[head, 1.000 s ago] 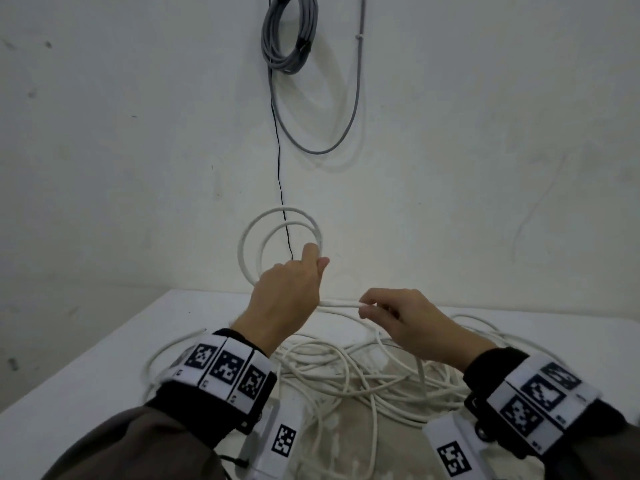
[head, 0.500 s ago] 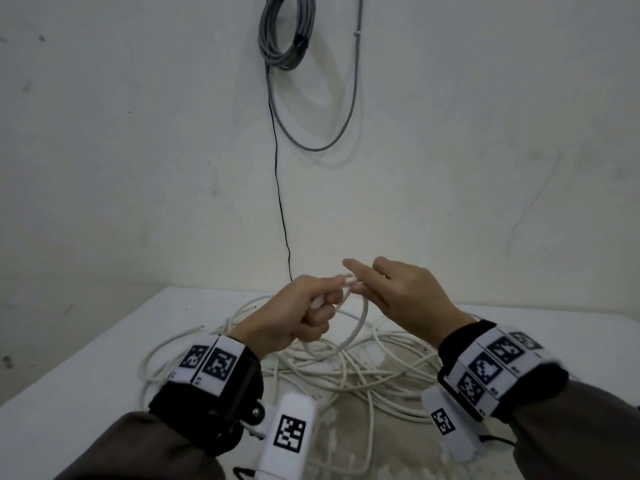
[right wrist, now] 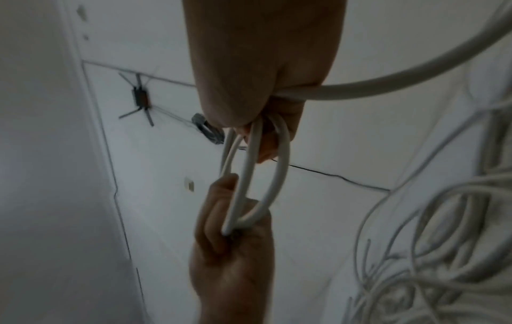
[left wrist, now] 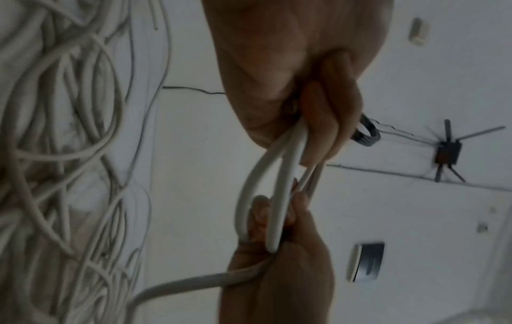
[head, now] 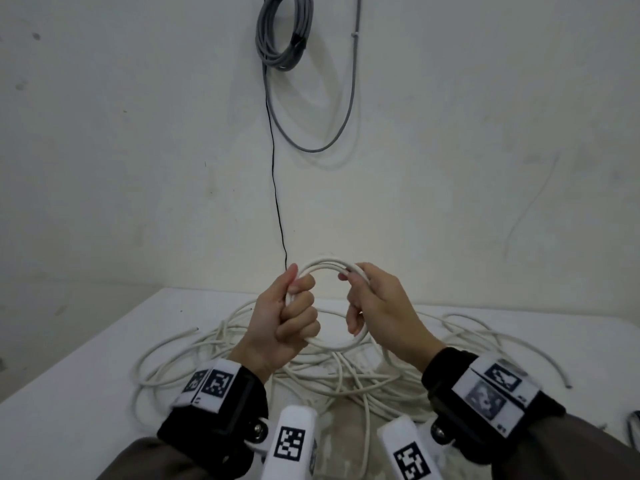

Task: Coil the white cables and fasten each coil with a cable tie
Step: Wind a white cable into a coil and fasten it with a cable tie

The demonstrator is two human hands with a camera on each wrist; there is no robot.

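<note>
Both hands raised above the counter [head: 86, 358], holding one small coil [head: 325, 268] of white cable between them.

Left hand [head: 280, 320]: grip clamped on the coil at its 9 o'clock side; fingers curled fully round the strands, thumb up along the top. Left wrist view shows two or three turns leaving the fist [left wrist: 291, 153].

Right hand [head: 377, 306]: grip clamped on the coil at its 3 o'clock side; fingertips pinch the strands at the top, lower fingers hook the bottom turn. In the right wrist view the turns pass out of the right hand [right wrist: 263, 54] to the left hand [right wrist: 232, 252], and one strand runs off toward 2 o'clock.

Coil stands roughly upright, facing the camera, clear of the counter surface.

Loose cable pile [head: 329, 372]: tangled on the counter directly beneath the hands, spreading from 8 o'clock to 4 o'clock; one free end [head: 568, 386] lies at the far right.

Wall behind: grey cable bundle [head: 284, 32] hangs at 12 o'clock, with a thin black wire [head: 275, 181] dropping from it.
</note>
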